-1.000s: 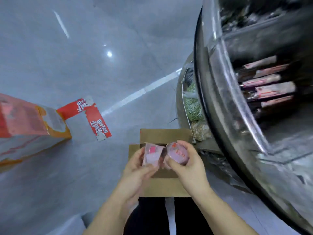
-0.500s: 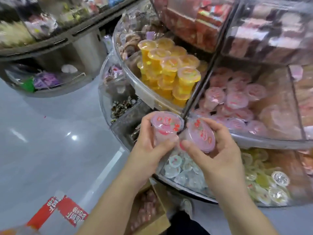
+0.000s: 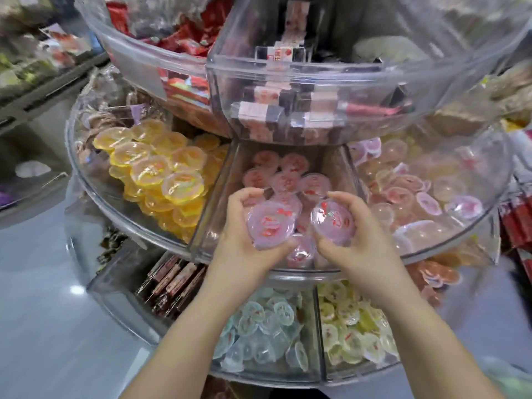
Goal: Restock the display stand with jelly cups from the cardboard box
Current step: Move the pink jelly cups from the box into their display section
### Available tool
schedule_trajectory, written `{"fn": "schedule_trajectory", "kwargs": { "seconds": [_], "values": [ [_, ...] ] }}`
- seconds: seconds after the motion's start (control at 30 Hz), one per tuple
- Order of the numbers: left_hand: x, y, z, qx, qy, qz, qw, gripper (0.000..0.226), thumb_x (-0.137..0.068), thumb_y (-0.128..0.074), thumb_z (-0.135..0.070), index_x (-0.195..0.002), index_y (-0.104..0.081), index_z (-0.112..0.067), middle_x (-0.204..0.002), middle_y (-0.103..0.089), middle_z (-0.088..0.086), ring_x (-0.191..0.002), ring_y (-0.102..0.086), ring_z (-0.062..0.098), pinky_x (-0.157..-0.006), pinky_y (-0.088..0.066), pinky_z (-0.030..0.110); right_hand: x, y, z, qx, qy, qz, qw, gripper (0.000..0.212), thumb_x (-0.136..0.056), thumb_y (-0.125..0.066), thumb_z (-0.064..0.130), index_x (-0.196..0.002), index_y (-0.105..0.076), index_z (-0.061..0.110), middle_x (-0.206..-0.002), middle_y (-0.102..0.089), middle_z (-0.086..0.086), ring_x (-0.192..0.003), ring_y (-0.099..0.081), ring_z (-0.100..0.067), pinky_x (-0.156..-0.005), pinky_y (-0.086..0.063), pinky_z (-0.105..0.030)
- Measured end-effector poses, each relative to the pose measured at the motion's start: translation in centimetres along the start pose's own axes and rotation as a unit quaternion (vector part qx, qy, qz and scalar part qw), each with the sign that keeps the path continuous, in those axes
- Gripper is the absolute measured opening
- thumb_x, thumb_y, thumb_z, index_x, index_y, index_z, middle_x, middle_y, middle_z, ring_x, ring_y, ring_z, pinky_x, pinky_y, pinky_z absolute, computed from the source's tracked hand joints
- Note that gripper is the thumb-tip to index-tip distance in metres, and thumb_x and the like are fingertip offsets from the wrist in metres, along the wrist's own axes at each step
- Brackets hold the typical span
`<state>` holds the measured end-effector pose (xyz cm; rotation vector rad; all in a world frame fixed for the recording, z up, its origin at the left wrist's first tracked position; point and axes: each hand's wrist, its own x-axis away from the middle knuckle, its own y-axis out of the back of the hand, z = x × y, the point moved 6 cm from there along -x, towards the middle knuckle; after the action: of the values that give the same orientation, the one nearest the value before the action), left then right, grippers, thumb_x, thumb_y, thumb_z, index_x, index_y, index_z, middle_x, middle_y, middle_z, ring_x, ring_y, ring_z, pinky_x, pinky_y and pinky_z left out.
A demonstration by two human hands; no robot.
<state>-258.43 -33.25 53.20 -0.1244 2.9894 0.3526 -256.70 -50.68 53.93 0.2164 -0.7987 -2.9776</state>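
Centre frame: left hand [image 3: 244, 234] and right hand [image 3: 357, 234], fingers curled, each grip a round, glossy pink jelly cup [image 3: 270, 224] [image 3: 334, 221] over the clear plastic display stand [image 3: 201, 226].

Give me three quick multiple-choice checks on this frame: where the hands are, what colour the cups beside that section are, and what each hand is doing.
1. The hands are over which section of the middle tier?
A. the pink-cup section
B. the yellow-cup section
C. the top tier

2. The cups in the section just left of the hands are
A. blue
B. yellow
C. green

3. The hands are
A. both empty
B. one holding, one empty
C. each holding a pink cup

Answers:
1 A: the left hand and right hand sit above the pink-cup section.
2 B: the yellow cups fill that neighbouring section.
3 C: the left pink cup and right pink cup each sit in curled fingers.
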Motion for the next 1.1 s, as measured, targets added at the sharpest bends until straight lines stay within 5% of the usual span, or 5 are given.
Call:
{"fn": "schedule_trajectory", "kwargs": {
  "seconds": [0.27,0.43,0.7,0.87,1.1],
  "values": [
    [-2.2,-1.1,0.6,-0.167,-0.006,0.024,0.986,0.049,-0.066,-0.074,-0.039,-0.107,-0.049,-0.026,-0.112,-0.055,-0.008,-0.110,-0.050,0.008,-0.093,-0.037,0.021,-2.0,-1.5,-2.6,0.183,-0.024,0.054,0.981,0.061,-0.076,-0.066,0.015,-0.132,-0.043,0.020,-0.126,-0.047,-0.001,-0.117,-0.047,-0.016,-0.088,-0.030,-0.016],
    [-2.1,-1.3,1.0,-0.196,-0.035,0.076,0.977,0.047,-0.074,-0.074,-0.024,-0.114,-0.052,-0.034,-0.110,-0.045,-0.011,-0.105,-0.043,-0.007,-0.087,-0.027,-0.003,-3.4,-2.7,-3.3,0.184,-0.057,0.096,0.977,0.067,-0.079,-0.067,0.008,-0.134,-0.041,0.036,-0.127,-0.040,0.000,-0.118,-0.047,-0.019,-0.095,-0.036,-0.023],
    [-2.1,-0.9,2.0,-0.311,-0.039,0.169,0.935,0.059,-0.073,-0.059,0.004,-0.116,-0.058,-0.035,-0.111,-0.037,-0.010,-0.105,-0.033,0.005,-0.088,-0.022,0.003,-4.2,-3.3,-4.0,0.187,-0.095,0.099,0.973,0.076,-0.076,-0.073,0.023,-0.138,-0.029,0.030,-0.137,-0.041,-0.003,-0.121,-0.047,-0.023,-0.094,-0.040,-0.031],
    [-2.6,-0.7,1.5,-0.354,-0.081,0.201,0.910,0.047,-0.074,-0.076,-0.018,-0.115,-0.061,-0.035,-0.109,-0.039,-0.010,-0.104,-0.030,0.006,-0.089,-0.019,0.004,-4.6,-2.8,-3.1,0.215,-0.057,0.036,0.974,0.047,-0.076,-0.073,0.017,-0.113,-0.044,0.021,-0.122,-0.052,-0.004,-0.111,-0.053,-0.024,-0.083,-0.040,-0.029],
    [-2.4,0.0,2.0,-0.353,-0.079,0.229,0.904,0.052,-0.079,-0.054,0.010,-0.107,-0.066,-0.032,-0.128,-0.039,-0.006,-0.119,-0.034,0.009,-0.092,-0.022,0.004,-4.6,-2.6,-3.3,0.176,-0.055,0.057,0.981,0.040,-0.081,-0.055,-0.005,-0.100,-0.050,0.030,-0.103,-0.039,0.004,-0.069,-0.044,-0.009,-0.069,-0.032,-0.021]
  ]
}}
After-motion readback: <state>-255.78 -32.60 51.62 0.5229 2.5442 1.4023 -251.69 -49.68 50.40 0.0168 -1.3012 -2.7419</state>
